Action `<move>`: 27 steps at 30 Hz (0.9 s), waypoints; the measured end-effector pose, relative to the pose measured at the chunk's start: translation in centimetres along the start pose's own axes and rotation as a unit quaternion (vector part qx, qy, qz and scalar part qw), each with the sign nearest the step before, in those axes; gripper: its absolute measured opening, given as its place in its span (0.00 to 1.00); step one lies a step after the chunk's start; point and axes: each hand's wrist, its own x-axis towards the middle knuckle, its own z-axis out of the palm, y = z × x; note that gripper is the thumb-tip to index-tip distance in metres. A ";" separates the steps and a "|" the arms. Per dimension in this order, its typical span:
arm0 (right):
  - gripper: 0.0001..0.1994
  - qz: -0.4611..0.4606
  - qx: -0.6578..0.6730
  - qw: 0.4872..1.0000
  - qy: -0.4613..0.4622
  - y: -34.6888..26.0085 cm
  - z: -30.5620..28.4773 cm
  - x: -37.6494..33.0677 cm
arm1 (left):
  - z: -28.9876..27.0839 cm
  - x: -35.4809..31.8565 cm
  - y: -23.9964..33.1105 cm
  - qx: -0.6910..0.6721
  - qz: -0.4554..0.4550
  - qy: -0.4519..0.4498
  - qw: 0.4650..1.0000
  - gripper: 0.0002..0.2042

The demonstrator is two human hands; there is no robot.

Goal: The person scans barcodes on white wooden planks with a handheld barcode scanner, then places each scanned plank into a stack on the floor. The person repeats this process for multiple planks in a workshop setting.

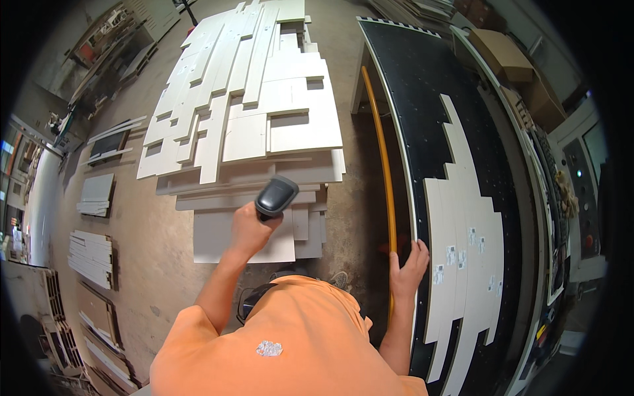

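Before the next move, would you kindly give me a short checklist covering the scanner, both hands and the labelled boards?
1. Handheld scanner gripped in the left hand: ok.
2. Right hand clear of the labels: ok, at the edge of the black table.
3. Labels face up on the pale boards: ok.
4. Handheld scanner over the labels: not ok, it appears by the board stack instead.
5. Handheld scanner switched on: cannot tell, no lit indicator shows.
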 end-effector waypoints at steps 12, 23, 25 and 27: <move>0.40 -0.342 0.146 0.927 -0.041 -30.4 19.0 19.7 | -5.3 1.3 -4.4 -0.164 -0.035 -0.020 0.986 0.11; 0.35 -0.186 -0.058 0.979 -0.061 -42.2 28.4 28.7 | -8.3 -1.9 -9.5 -0.181 -0.077 -0.005 0.981 0.13; 0.34 -0.193 -0.026 0.980 -0.042 -39.4 27.1 28.9 | -8.4 -1.4 -10.3 -0.205 -0.073 0.015 0.976 0.13; 0.34 -0.204 0.009 0.979 0.013 -35.2 24.9 27.5 | -8.5 -0.6 -10.4 -0.197 -0.032 0.017 0.980 0.13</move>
